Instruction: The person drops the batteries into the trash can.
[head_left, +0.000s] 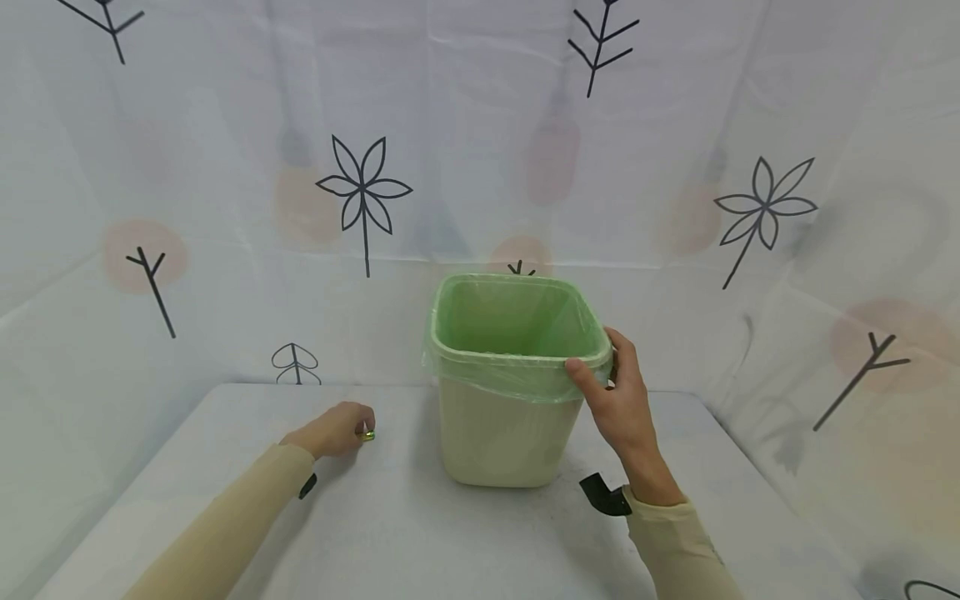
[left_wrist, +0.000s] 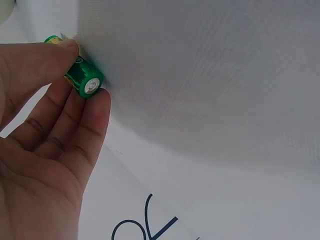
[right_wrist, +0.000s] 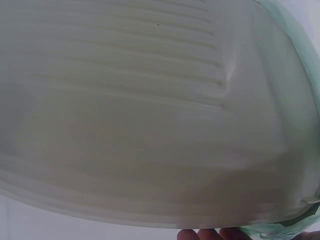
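Observation:
Between its thumb and fingers, my left hand (head_left: 341, 429) pinches a small green battery (left_wrist: 86, 77) with gold trim, low over the left part of the table. The battery's flat silver end faces the left wrist camera. A pale, cream-green trash bin (head_left: 502, 437) stands upright right of that hand, lined with a thin green plastic bag (head_left: 517, 385) folded over its rim. My right hand (head_left: 624, 408) grips the bin's right front corner, thumb at the rim and fingers around the side. In the right wrist view, fingertips (right_wrist: 207, 234) show beside the bin's ribbed wall; most of that hand is hidden.
The white table (head_left: 360, 533) runs back to a pale cloth backdrop (head_left: 465, 150) printed with dark plant drawings and faint coloured spots. More cloth hangs along both sides. Dark pieces, one a strap end (head_left: 603, 496), show at both wrists.

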